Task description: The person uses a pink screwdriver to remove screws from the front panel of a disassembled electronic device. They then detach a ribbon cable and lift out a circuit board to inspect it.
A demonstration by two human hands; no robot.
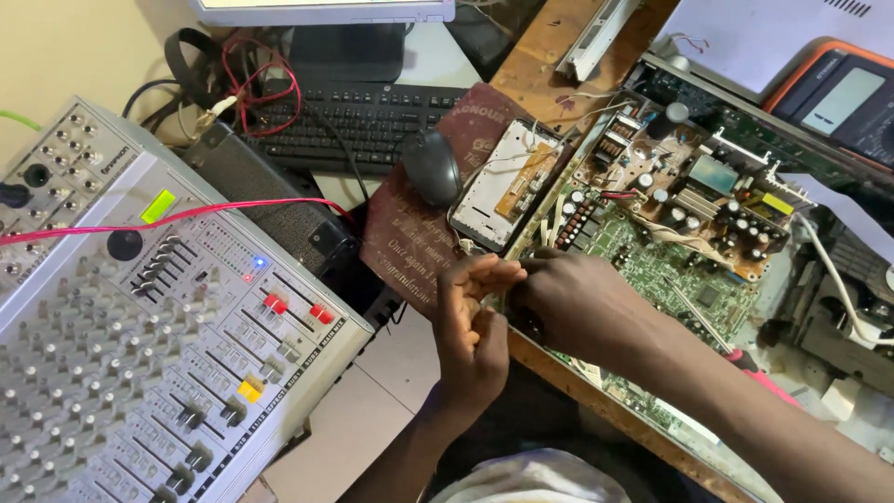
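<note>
My left hand (473, 321) and my right hand (570, 300) meet at the near-left edge of a green circuit board (652, 256) that lies in an opened metal chassis. Their fingertips pinch together over something small at the board's edge; what it is stays hidden by the fingers. The board carries capacitors, heat sinks and several white ribbon cables. Under my right forearm lies a screwdriver (745, 359) with a pink-red handle.
A grey audio mixer (140, 326) with a red cable across it fills the left. Behind are a black keyboard (358, 121), a black mouse (431, 166) on a maroon plaque (410, 233), a small white circuit module (507, 182) and an orange multimeter (838, 93).
</note>
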